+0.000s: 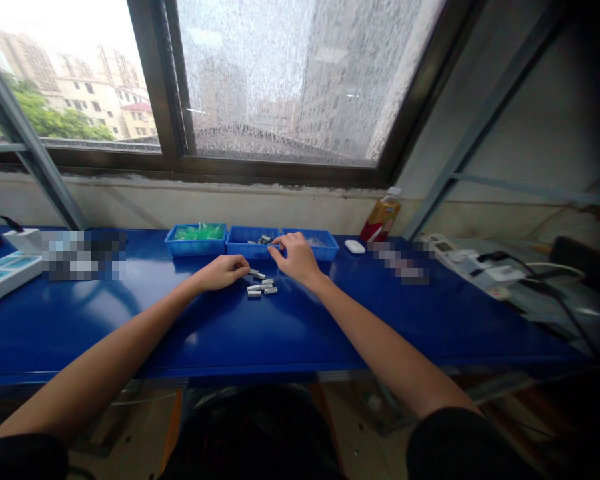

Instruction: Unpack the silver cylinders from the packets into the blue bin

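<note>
A light workshop or workroom — a bench by a window, with apartment blocks visible outside. A glossy blue worktable bears a row of three blue parts bins, the left one holding green pieces, while small metal cylinders lie loose in front. Grey metal frame posts rise at either end against a plain, scuffed wall. A power strip sits at left; a drink bottle stands at the back — a personal touch amid the hardware.
</note>
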